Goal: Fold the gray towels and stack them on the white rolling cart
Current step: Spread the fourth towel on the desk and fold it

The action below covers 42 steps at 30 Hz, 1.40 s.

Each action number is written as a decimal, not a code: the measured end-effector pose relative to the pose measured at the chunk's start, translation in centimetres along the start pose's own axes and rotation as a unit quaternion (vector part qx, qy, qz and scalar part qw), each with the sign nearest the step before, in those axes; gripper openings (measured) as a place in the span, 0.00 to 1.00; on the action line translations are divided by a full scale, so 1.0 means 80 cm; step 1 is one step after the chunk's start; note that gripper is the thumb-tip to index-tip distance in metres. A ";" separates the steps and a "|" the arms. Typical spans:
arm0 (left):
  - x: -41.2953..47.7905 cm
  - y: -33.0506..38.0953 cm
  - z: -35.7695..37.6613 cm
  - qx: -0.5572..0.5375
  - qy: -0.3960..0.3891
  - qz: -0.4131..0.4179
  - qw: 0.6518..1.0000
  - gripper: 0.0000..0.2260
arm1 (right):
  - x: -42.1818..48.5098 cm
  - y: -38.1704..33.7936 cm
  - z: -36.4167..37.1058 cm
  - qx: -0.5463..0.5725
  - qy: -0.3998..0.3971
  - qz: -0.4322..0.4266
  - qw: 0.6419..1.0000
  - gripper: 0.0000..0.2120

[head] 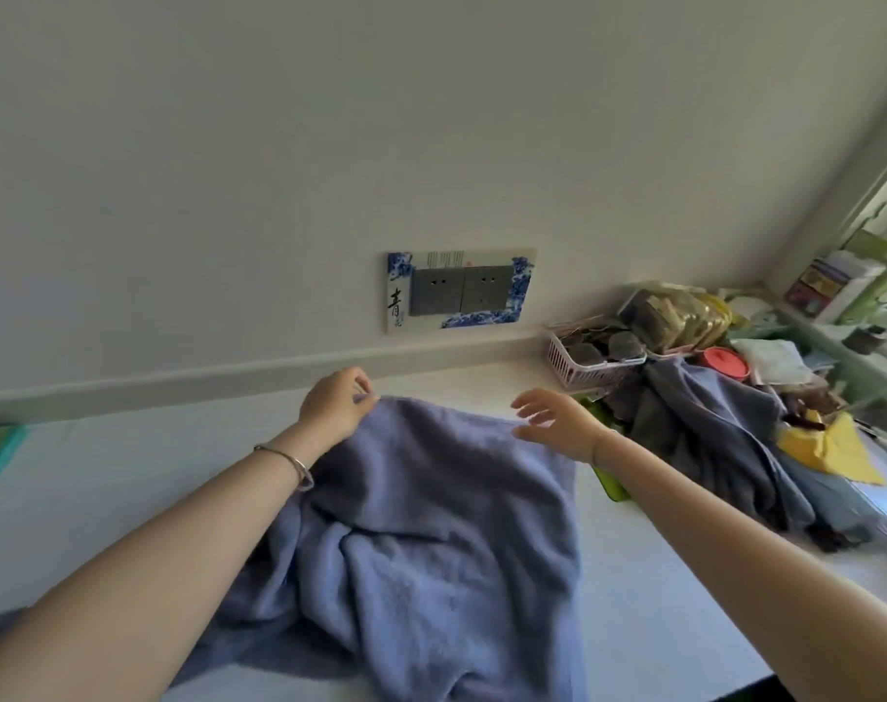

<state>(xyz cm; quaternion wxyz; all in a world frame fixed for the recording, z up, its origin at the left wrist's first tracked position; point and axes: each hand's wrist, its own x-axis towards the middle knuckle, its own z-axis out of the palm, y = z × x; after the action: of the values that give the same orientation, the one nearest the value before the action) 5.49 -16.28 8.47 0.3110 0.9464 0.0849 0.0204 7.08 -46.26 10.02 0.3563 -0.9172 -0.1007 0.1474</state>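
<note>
while a gray towel (pixel 431 524) lies rumpled, white counter (pixel 659 590) meets white wall (pixel 330 144).

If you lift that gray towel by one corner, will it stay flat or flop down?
Probably flop: the towel lies in soft folds and sags from where the left hand pinches its edge. It looks thick and fluffy, so likely not slippery. Pushed, it would probably bunch up.

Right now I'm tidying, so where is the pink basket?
In the head view, right of centre, the pink basket stands by the wall, right of the sockets.
</note>
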 end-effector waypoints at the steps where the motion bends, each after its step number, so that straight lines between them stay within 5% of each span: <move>1: 0.002 -0.006 0.026 0.038 0.007 -0.006 0.999 0.12 | 0.007 0.027 0.010 0.024 0.009 0.028 0.999 0.19; 8: -0.030 0.015 0.167 0.103 -0.110 0.099 0.984 0.24 | 0.000 0.148 0.050 0.061 0.055 0.203 0.976 0.25; 14: -0.054 0.022 0.235 0.175 -0.205 0.044 0.962 0.28 | 0.002 0.184 0.062 0.087 0.101 0.234 0.963 0.28; 18: -0.061 0.020 0.256 0.199 -0.186 0.028 0.962 0.32 | 0.008 0.181 0.070 0.164 0.094 0.268 0.945 0.25; 21: -0.061 0.020 0.260 0.199 -0.172 0.029 0.964 0.35 | 0.012 0.182 0.075 0.198 0.110 0.264 0.937 0.14; 24: -0.057 0.023 0.251 0.183 -0.160 0.048 0.969 0.31 | 0.030 0.180 0.049 0.108 0.181 0.196 0.958 0.08; 28: -0.051 0.025 0.246 0.151 -0.034 0.143 0.978 0.31 | 0.078 0.180 -0.017 0.110 0.299 0.187 0.929 0.12; 30: -0.051 0.022 0.255 0.151 -0.001 0.167 0.974 0.28 | 0.091 0.185 -0.024 0.092 0.236 0.195 0.947 0.19; 33: -0.057 0.021 0.268 0.172 -0.062 0.125 0.975 0.36 | 0.074 0.200 0.000 0.046 0.119 0.227 0.966 0.30; 42: -0.055 0.024 0.286 0.252 -0.093 0.079 0.960 0.45 | -0.042 0.238 0.047 0.153 0.124 0.233 0.952 0.23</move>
<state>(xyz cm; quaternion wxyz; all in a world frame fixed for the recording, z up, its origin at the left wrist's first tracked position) 3.50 -31.93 -8.76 0.0664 0.9955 -0.0172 -0.0653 4.15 -58.73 -4.97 0.4579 -0.8606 0.1845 0.1249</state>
